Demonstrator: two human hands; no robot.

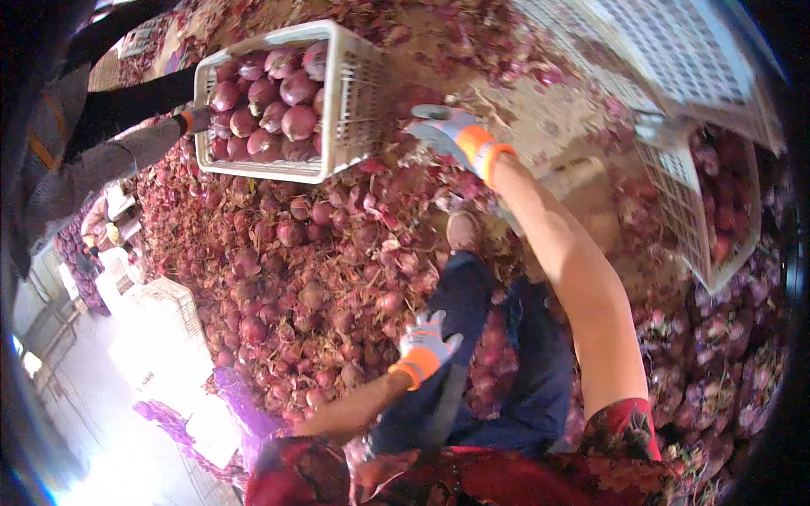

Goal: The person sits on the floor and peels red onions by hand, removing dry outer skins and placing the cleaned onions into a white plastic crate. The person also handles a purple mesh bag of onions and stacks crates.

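My right hand (446,129), in a grey and white glove with an orange cuff, reaches out beside a white plastic crate (332,101) full of red onions (297,122). A gap shows between its fingers and the crate, and no object is visible in it. Lower down, my left hand (424,345), gloved alike, is by my leg above the onion heap (304,303), fingers spread and holding nothing visible. Another person's dark sleeve (126,145) reaches to the crate's left rim.
At the right stand a slatted crate holding onions (724,190) and pale crates (683,50). Filled onion sacks (715,354) lie lower right. A white crate (161,329) and purple mesh (243,405) are at the left. Another person crouches farther off (104,221). Loose skins cover the ground.
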